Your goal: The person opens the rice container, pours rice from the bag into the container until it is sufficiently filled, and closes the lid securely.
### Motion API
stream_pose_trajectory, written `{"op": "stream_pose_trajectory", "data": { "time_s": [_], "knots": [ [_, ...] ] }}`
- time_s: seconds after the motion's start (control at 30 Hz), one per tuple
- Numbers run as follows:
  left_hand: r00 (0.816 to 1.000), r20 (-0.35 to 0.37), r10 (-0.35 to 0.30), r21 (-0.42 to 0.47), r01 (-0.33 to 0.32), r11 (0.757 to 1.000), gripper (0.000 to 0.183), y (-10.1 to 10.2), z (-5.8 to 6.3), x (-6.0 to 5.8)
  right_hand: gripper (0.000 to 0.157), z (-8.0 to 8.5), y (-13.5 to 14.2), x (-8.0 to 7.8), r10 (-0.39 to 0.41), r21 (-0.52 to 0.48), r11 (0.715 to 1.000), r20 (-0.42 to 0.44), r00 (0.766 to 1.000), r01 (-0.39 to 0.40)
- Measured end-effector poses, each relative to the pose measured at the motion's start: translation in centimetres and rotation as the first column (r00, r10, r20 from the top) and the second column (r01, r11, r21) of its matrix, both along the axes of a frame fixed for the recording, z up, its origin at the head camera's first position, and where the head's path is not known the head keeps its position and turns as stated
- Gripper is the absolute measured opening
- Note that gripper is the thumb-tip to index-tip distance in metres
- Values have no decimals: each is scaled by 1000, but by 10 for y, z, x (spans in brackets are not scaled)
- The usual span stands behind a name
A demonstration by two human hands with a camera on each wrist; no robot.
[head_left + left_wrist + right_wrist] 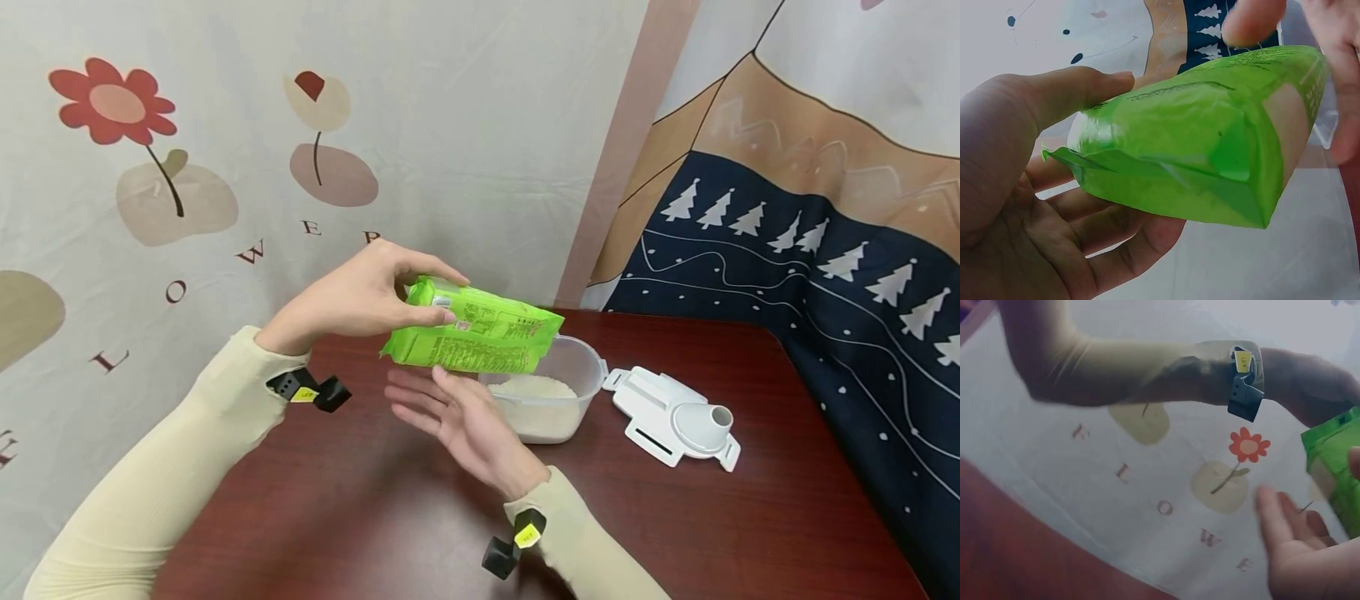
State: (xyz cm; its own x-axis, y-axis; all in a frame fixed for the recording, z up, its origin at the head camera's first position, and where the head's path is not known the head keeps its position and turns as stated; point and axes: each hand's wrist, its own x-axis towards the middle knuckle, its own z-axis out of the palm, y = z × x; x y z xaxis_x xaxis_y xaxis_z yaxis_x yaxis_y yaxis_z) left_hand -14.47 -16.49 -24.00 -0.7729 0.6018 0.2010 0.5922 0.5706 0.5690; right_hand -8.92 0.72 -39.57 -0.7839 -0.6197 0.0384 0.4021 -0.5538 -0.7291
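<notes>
Your left hand (360, 292) pinches the green bag (480, 333) by its left end: the thumb lies flat across the printed face, the index finger runs along the upper edge, and, in the left wrist view, the other fingers curl beneath. The gap between thumb and fingers is only as wide as the bag, which fills it. Most of the bag reaches out beyond your fingertips to the right, its long side sloping gently down that way, its printed face turned towards you.

Your right hand (480, 433) is just below the bag, palm turned up, fingers straight and a little spread, gripping nothing. Its thumb points up to the bag's lower edge; you cannot tell from here whether the two touch.

Past the bag's far end, and partly hidden behind it, a clear container (551, 425) stands upright on the red-brown table (337, 483), with white grains (536, 390) inside. Just beside it on the right lies a white lid (675, 417) with a round spout facing up.

Each of your cream sleeves (217, 408) carries a small black wrist device (517, 542) with a yellow label. Behind the table hang a pale flower-print cloth (465, 125) and, to the right, a dark blue cloth (712, 267) printed with white trees.
</notes>
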Motion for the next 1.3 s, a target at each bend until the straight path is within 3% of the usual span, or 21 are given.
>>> {"op": "stream_pose_trajectory", "data": {
  "time_s": [0.1,0.23,0.43,0.6,0.9,1.13,1.23,1.3],
  "knots": [
    [1000,2,1,-4,-1,1000,33,0,-1,-1,31,2,9,2,23,92,996,-95,995,-15],
    [1000,9,8,-8,-8,1000,33,0,-2,-2,42,5,20,5,60,189,982,-227,972,-16],
    [1000,21,-4,-21,4,1000,33,0,-5,-4,44,11,37,9,61,246,968,-440,896,55],
    [1000,11,-5,-25,5,1000,32,0,-7,-5,38,24,54,12,1,264,944,-606,796,199],
    [1000,8,-19,-23,19,1000,32,3,-8,-4,42,53,88,6,-90,257,836,-807,583,485],
    [999,30,-23,-16,24,1000,33,6,-9,-4,43,66,107,-11,-112,227,730,-891,440,645],
    [999,23,-34,-15,34,999,34,7,-8,-4,43,70,112,-20,-88,211,674,-929,361,708],
    [999,8,-39,-17,39,999,34,8,-8,-4,46,72,114,-26,-54,217,632,-945,322,744]
  ]
}}
